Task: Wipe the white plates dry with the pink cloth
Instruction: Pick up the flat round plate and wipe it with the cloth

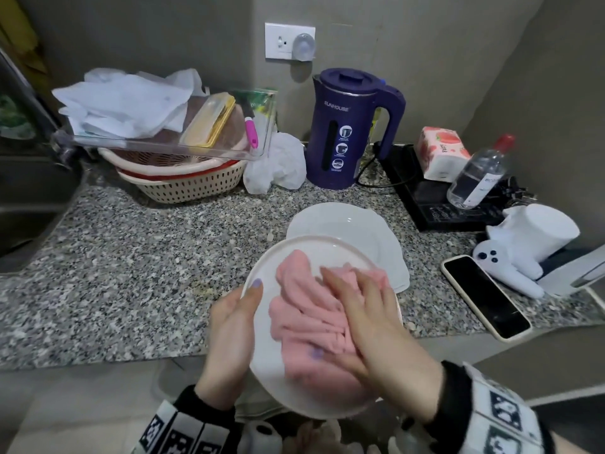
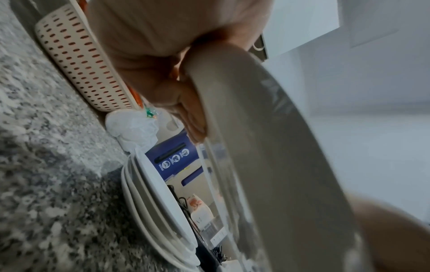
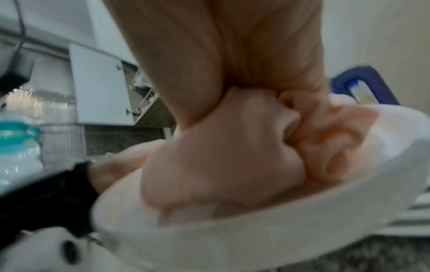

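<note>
A round white plate [image 1: 263, 358] is tilted toward me, off the counter's front edge. My left hand [image 1: 234, 317] grips its left rim, thumb on top and fingers underneath; the left wrist view shows those fingers [image 2: 188, 110] against the plate's underside [image 2: 267, 147]. The bunched pink cloth [image 1: 304, 309] fills the plate's hollow. My right hand [image 1: 360, 309] presses it down, fingers on top and thumb tucked into the folds. In the right wrist view the cloth [image 3: 221, 165] bulges above the plate's rim [image 3: 232, 239]. A stack of white plates [image 1: 347, 224] sits on the counter just behind.
On the granite counter [image 1: 147, 257] stand a blue kettle [image 1: 347, 126], a white plastic bag [image 1: 278, 165] and a beige basket [image 1: 190, 185] under a clear tray. At the right lie a black cooktop [image 1: 435, 201], a bottle [image 1: 478, 172], a phone [image 1: 484, 296] and a white plush toy [image 1: 523, 247].
</note>
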A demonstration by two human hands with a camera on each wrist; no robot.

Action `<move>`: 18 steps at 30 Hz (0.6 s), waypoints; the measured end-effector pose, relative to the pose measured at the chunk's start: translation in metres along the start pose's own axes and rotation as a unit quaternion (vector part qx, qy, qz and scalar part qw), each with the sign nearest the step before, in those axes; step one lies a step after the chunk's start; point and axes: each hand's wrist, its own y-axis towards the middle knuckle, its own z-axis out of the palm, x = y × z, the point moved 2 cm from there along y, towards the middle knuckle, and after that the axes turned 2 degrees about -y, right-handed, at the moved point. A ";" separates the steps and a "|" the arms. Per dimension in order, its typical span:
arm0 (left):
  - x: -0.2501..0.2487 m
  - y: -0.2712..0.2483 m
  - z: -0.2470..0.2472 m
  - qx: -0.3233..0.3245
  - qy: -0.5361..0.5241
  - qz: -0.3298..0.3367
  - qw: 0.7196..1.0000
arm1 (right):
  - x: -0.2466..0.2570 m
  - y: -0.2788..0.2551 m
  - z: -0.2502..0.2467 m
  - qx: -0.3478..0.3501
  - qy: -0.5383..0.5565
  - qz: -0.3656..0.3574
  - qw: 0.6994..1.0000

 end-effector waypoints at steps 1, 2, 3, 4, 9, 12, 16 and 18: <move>-0.001 -0.002 0.001 -0.009 -0.003 0.009 1.000 | 0.007 -0.002 -0.004 -0.031 -0.003 -0.006 1.000; -0.004 -0.004 0.004 -0.009 -0.007 0.015 1.000 | 0.014 -0.002 -0.003 -0.058 0.003 -0.012 0.998; -0.008 -0.007 0.010 -0.001 -0.009 0.022 1.000 | 0.025 0.000 -0.002 -0.061 0.001 -0.007 0.998; -0.013 -0.011 0.015 0.012 -0.013 0.026 0.999 | 0.038 -0.001 0.001 -0.075 -0.016 -0.036 0.996; -0.032 -0.015 0.017 0.057 0.006 0.144 0.988 | 0.032 0.011 -0.001 -0.151 -0.163 -0.130 0.966; -0.035 -0.015 0.002 0.043 0.035 0.231 0.971 | 0.004 0.030 -0.051 -0.253 -0.147 -0.065 0.954; -0.045 -0.025 0.009 0.050 -0.046 0.223 0.972 | -0.030 0.035 -0.094 -0.270 0.170 -0.025 0.948; -0.044 -0.027 0.013 0.035 -0.077 0.212 0.974 | -0.034 0.035 -0.098 -0.323 0.279 -0.021 0.904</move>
